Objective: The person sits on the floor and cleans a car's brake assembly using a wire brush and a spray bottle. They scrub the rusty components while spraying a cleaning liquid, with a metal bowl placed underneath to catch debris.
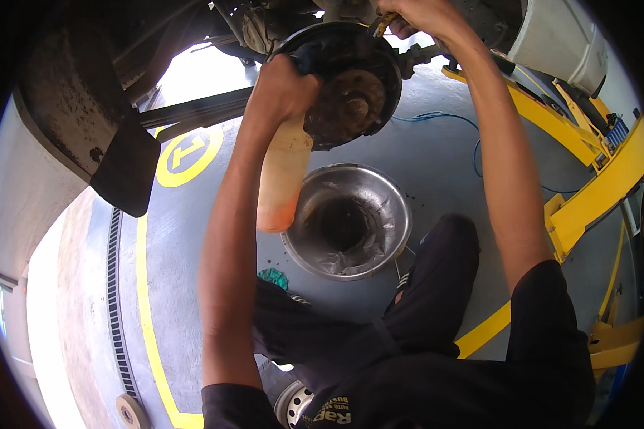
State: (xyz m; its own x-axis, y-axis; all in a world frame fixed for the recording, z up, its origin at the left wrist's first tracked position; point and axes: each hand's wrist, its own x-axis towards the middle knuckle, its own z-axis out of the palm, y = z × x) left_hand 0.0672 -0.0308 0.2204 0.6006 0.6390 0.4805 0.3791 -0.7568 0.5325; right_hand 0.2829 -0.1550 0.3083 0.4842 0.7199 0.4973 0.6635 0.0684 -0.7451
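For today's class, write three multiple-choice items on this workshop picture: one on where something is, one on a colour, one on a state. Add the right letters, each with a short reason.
1. Where is the metal basin?
A. On the floor below the brake drum
B. On a shelf
C. In the person's lap

2. What colour are the painted floor lines?
A. White
B. Yellow
C. Red

3. What is the left hand doing?
A. Hanging free
B. Resting on the floor
C. Closed around a plastic bottle at the drum

Answers:
1 A: the basin stands on the grey floor right beneath the rusty drum.
2 B: the curved line and the circle mark are yellow.
3 C: the hand's grip wraps the bottle's top, and its pale, orange-ended body hangs below the hand.
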